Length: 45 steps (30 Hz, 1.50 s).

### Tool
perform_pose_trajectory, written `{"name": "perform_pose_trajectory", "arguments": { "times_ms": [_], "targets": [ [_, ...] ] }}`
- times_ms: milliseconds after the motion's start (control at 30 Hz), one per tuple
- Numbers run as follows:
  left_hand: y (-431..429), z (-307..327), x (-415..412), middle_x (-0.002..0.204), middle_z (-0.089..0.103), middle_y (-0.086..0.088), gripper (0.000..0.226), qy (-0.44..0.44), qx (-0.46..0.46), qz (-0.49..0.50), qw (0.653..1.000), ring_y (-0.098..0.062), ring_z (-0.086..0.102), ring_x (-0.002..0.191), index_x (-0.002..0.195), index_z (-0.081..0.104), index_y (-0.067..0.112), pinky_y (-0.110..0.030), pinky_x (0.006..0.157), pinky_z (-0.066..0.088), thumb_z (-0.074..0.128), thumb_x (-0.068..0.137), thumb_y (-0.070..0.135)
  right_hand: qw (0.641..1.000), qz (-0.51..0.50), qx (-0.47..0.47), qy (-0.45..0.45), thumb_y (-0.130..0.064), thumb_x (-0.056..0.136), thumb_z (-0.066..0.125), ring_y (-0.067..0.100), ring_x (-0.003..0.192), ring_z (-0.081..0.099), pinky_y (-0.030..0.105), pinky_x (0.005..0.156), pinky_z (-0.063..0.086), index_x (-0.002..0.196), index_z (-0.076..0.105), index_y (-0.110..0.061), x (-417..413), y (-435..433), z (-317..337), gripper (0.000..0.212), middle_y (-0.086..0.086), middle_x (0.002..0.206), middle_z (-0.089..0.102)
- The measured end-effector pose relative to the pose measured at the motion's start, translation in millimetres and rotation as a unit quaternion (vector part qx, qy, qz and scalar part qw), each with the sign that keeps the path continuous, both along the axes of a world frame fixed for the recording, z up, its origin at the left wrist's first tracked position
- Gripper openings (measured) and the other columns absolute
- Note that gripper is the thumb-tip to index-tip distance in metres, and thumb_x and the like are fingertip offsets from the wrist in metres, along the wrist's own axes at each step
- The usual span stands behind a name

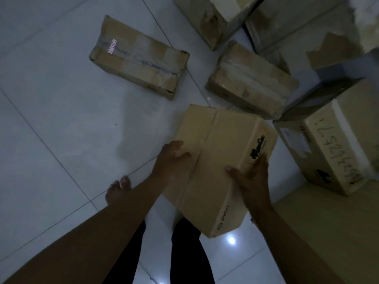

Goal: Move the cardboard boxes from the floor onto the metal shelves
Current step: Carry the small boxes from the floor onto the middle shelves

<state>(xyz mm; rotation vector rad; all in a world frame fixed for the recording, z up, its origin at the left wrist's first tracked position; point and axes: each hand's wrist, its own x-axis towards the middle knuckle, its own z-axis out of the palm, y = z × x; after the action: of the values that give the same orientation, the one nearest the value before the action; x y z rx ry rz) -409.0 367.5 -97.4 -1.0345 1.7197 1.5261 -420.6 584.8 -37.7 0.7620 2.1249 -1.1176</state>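
Observation:
A plain cardboard box (219, 160) with black print on one side is held above the white tiled floor in front of me. My left hand (174, 158) presses flat against its left side. My right hand (252, 181) grips its right side, thumb on top. A taped box (139, 56) lies flat on the floor at the upper left. Another taped box (252, 78) lies to the right of it. No metal shelf is in view.
Larger boxes (287, 23) are stacked at the top right. A box with handwritten numbers (336, 144) stands at the right, under a grey flap (336, 83). My bare foot (119, 191) and dark trouser legs are below the held box. Open floor tiles (51, 119) spread left.

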Motion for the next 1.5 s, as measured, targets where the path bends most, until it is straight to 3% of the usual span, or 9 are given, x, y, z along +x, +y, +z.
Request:
{"name": "perform_pose_trajectory", "arguments": {
  "times_ms": [100, 200, 300, 400, 600, 800, 900, 1200, 1500],
  "targets": [
    [-7.5, -17.2, -7.0, 0.150, 0.038, -0.010, 0.083, -0.063, -0.069, -0.065, 0.993, -0.029, 0.044, 0.136, 0.150, 0.039, 0.019, -0.043, 0.106, 0.045, 0.080, 0.082, 0.039, 0.993, -0.080, -0.086, -0.008, -0.044, 0.073, 0.076, 0.023, 0.129, 0.052, 0.050, 0.099, 0.048, 0.155, 0.026, -0.041, 5.6, 37.6, -8.0, 0.096, -0.008, 0.147, 0.048],
    [-4.1, -15.4, -7.7, 0.146, 0.051, -0.006, 0.097, -0.095, 0.050, -0.044, 0.993, -0.027, 0.053, 0.129, 0.145, 0.048, 0.021, -0.048, 0.107, 0.046, 0.085, 0.061, 0.053, 0.980, -0.144, -0.136, -0.033, -0.039, 0.079, 0.074, 0.016, 0.118, 0.059, 0.035, 0.077, 0.053, 0.151, 0.036, -0.043, 12.6, 48.5, -15.8, 0.082, -0.008, 0.141, 0.055],
    [3.6, -8.2, 2.4, 0.120, 0.066, 0.002, 0.073, -0.071, 0.060, -0.023, 0.995, -0.015, 0.065, 0.104, 0.119, 0.062, 0.027, -0.039, 0.091, 0.055, 0.088, 0.055, 0.049, 0.972, -0.176, -0.157, -0.023, -0.037, 0.072, 0.077, 0.017, 0.117, 0.061, 0.046, 0.093, 0.055, 0.148, 0.042, -0.036, 19.4, 39.5, -19.0, 0.084, -0.007, 0.134, 0.061],
    [-14.2, 15.6, 12.7, 0.117, 0.063, 0.008, 0.059, -0.024, 0.002, -0.032, 0.999, -0.007, 0.061, 0.097, 0.125, 0.059, 0.031, -0.025, 0.074, 0.050, 0.085, 0.073, 0.040, 0.966, -0.185, -0.176, -0.035, -0.038, 0.064, 0.089, 0.023, 0.123, 0.058, 0.054, 0.106, 0.047, 0.145, 0.047, -0.033, 23.7, 25.9, -3.7, 0.092, -0.004, 0.133, 0.063],
    [-98.6, 158.8, 25.5, 0.114, 0.057, 0.006, 0.040, 0.065, -0.038, 0.004, 0.997, -0.008, 0.059, 0.097, 0.112, 0.061, 0.041, -0.024, 0.073, 0.048, 0.083, 0.078, 0.034, 0.967, -0.134, -0.213, -0.040, -0.045, 0.053, 0.088, 0.017, 0.115, 0.061, 0.048, 0.096, 0.052, 0.143, 0.048, -0.038, 20.3, -40.8, 93.3, 0.099, -0.010, 0.127, 0.065],
    [-188.4, 351.5, 53.2, 0.106, 0.060, -0.004, 0.040, 0.130, -0.056, 0.148, 0.979, -0.014, 0.061, 0.092, 0.105, 0.072, 0.032, -0.031, 0.085, 0.052, 0.078, 0.066, 0.032, 0.974, -0.019, -0.228, -0.005, -0.050, 0.056, 0.088, 0.013, 0.115, 0.060, 0.034, 0.082, 0.052, 0.144, 0.041, -0.037, 4.8, -136.6, 243.4, 0.101, -0.014, 0.132, 0.059],
    [-231.6, 441.1, 80.7, 0.102, 0.058, -0.004, 0.036, 0.180, -0.081, 0.193, 0.961, -0.013, 0.060, 0.094, 0.107, 0.074, 0.026, -0.034, 0.092, 0.050, 0.084, 0.073, 0.020, 0.969, 0.058, -0.240, 0.022, -0.054, 0.053, 0.088, 0.015, 0.119, 0.058, 0.042, 0.092, 0.053, 0.147, 0.036, -0.033, -4.8, -188.0, 324.3, 0.110, -0.010, 0.138, 0.055],
    [-354.7, 639.4, 222.4, 0.104, 0.059, -0.016, 0.028, 0.317, -0.163, 0.357, 0.863, -0.020, 0.061, 0.095, 0.116, 0.069, 0.011, -0.027, 0.080, 0.052, 0.069, 0.088, 0.006, 0.900, 0.315, -0.261, 0.149, -0.060, 0.051, 0.091, 0.018, 0.119, 0.056, 0.051, 0.102, 0.049, 0.145, 0.037, -0.029, 28.0, -376.4, 544.1, 0.113, -0.010, 0.132, 0.054],
    [-423.9, 725.2, 410.8, 0.118, 0.070, -0.012, 0.034, 0.371, -0.296, 0.540, 0.695, -0.015, 0.069, 0.101, 0.112, 0.073, 0.021, -0.023, 0.080, 0.054, 0.075, 0.079, 0.028, 0.751, 0.536, -0.331, 0.199, -0.070, 0.051, 0.087, 0.019, 0.123, 0.055, 0.047, 0.100, 0.051, 0.152, 0.029, -0.031, 138.1, -576.1, 647.1, 0.123, -0.006, 0.143, 0.051]
  ]
}}
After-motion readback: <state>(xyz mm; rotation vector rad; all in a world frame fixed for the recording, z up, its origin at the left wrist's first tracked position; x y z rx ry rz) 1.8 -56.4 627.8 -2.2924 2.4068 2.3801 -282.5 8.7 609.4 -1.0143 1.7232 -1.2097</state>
